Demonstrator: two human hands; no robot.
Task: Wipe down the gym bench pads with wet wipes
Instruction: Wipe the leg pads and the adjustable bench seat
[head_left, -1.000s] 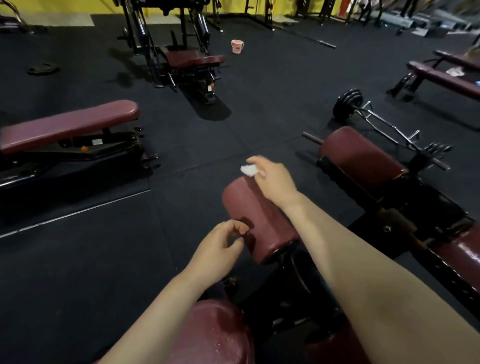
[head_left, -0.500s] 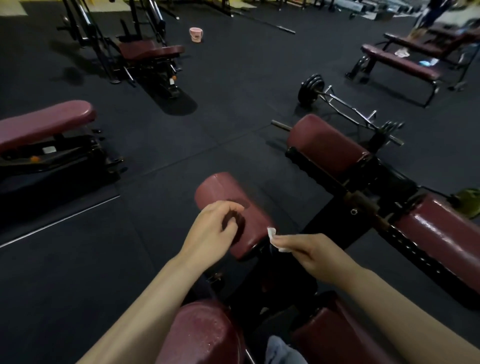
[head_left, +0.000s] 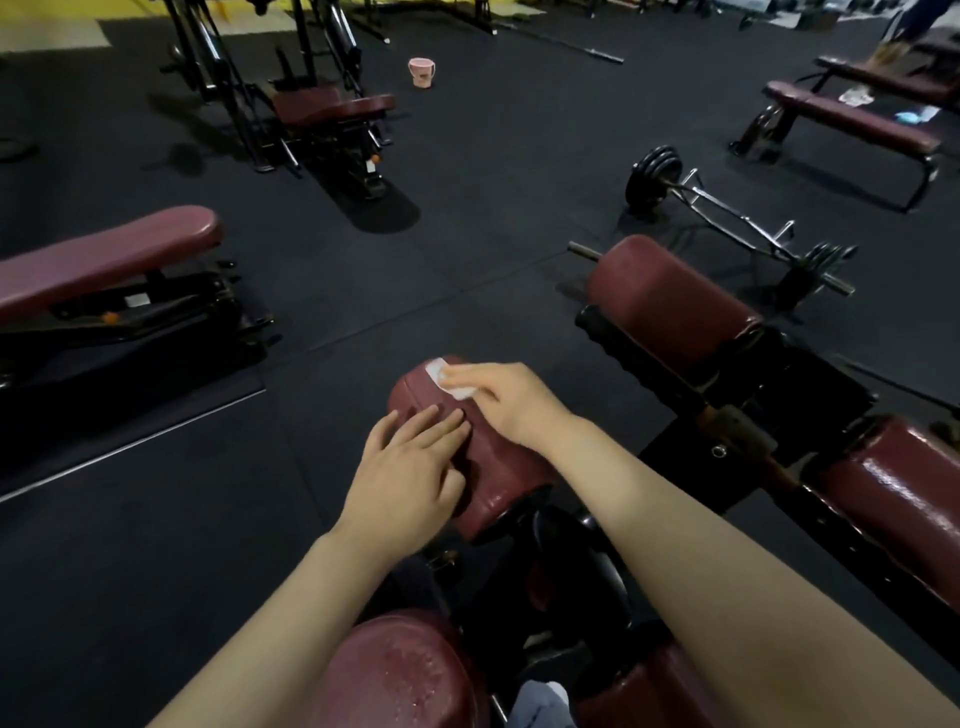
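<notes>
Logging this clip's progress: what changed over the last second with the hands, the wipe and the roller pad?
The right hand swept the wet wipe from the roller pad's far end to its near end, then back to the far top. The left hand opened from a pinch to lie flat on the pad. The pad stayed put.

Pink bucket, loaded barbell

My left hand: flat, fingers spread, palm down, forearm bare; my right hand: palm down, fingers pressing forward, forearm extended, bare.
</notes>
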